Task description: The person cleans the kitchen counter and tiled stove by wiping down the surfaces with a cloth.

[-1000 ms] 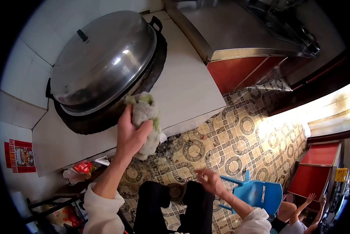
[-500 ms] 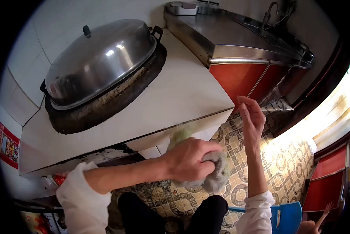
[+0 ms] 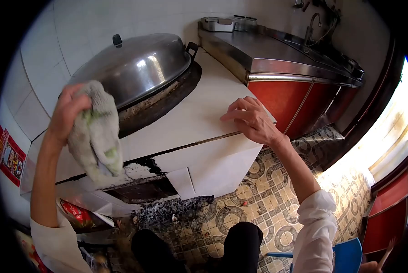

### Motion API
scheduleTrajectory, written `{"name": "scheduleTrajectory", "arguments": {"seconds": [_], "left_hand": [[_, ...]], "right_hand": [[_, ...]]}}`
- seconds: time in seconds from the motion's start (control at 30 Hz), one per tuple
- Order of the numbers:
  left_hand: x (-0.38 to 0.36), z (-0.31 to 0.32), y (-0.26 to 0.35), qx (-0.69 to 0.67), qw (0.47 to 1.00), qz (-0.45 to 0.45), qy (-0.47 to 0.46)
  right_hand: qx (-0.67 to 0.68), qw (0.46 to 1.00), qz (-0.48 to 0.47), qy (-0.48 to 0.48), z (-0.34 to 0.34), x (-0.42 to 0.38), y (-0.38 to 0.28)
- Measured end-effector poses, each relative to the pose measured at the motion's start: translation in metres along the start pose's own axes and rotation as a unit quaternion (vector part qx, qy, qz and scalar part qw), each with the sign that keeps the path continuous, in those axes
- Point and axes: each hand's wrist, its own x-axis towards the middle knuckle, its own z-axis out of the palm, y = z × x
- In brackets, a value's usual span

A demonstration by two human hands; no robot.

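Note:
My left hand (image 3: 67, 111) is closed around the top of a worn grey-white cloth (image 3: 96, 132) with green stains. The cloth hangs down in front of the left part of the white tiled stove top (image 3: 181, 125), overlapping the large domed metal lid (image 3: 140, 63) in this view. That lid covers a wok set into the stove, with a dark sooty ring (image 3: 167, 102) around it. Over the stove's front right corner is my right hand (image 3: 254, 122), holding nothing, its fingers slightly bent and apart.
A steel counter (image 3: 240, 50) with red cabinets (image 3: 281, 102) adjoins the stove on the right. A blue chair (image 3: 348, 255) stands at lower right, beside another person's hand (image 3: 388, 252). Below the stove front, black soot (image 3: 176, 211) marks the patterned floor (image 3: 276, 200).
My left hand has carried the cloth from the middle front up and to the left. My right hand has moved left, from above the floor to the stove's corner.

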Motion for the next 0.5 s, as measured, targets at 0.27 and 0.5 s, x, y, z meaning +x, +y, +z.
{"name": "scheduleTrajectory", "arguments": {"seconds": [0.27, 0.5], "left_hand": [[0.019, 0.085, 0.001, 0.269, 0.917, 0.268, -0.125], [0.023, 0.145, -0.067, 0.218, 0.928, 0.291, -0.083]], "right_hand": [[0.047, 0.999, 0.001, 0.020, 0.011, -0.002, 0.008], [0.068, 0.998, -0.001, 0.006, 0.007, -0.005, 0.016]]}}
